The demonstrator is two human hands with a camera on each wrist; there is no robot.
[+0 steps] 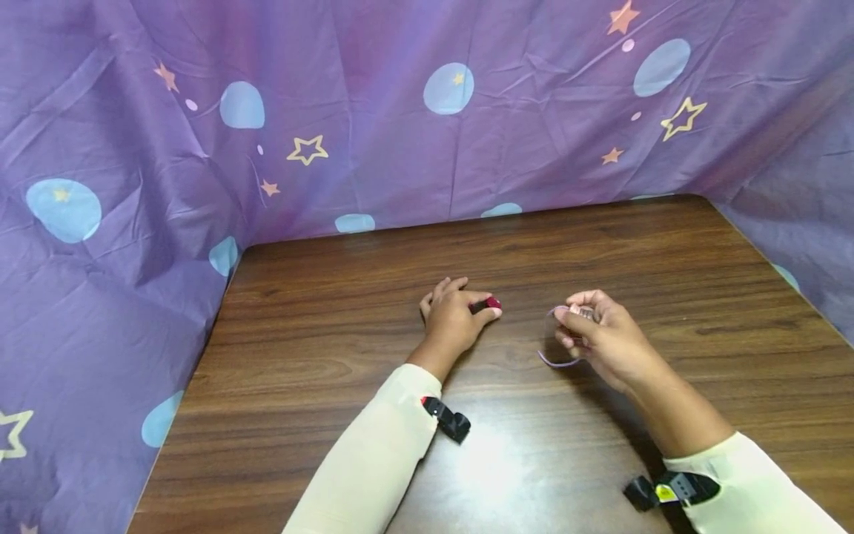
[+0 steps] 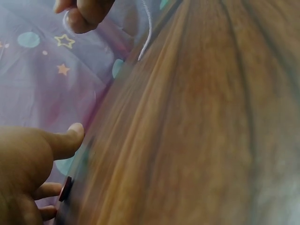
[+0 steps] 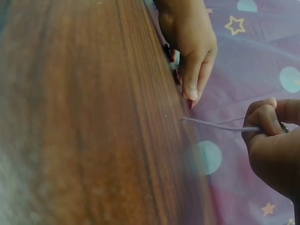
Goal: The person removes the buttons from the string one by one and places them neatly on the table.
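Observation:
My left hand [image 1: 451, 320] rests low over the table, thumb and forefinger at a small glossy red piece [image 1: 493, 302]. In the right wrist view the tip of this red piece [image 3: 191, 104] sticks out between those fingertips. Beside it, under the hand, lie small dark pieces [image 3: 176, 77]; one dark piece [image 2: 65, 189] shows by the other fingers in the left wrist view. My right hand [image 1: 610, 337] is raised to the right, pinching a thin lavender cord [image 1: 559, 364]. One loose end of the cord [image 3: 206, 123] points toward the left hand. Something small and ridged [image 1: 583, 312] shows at the right fingers.
The brown wood-grain table [image 1: 300, 319] spreads around both hands, its far edge meeting a purple curtain [image 1: 373, 111] with stars and blue spots. The curtain also hangs along the left and right sides. Black wrist cameras [image 1: 448, 420] sit on both pale sleeves [image 1: 363, 460].

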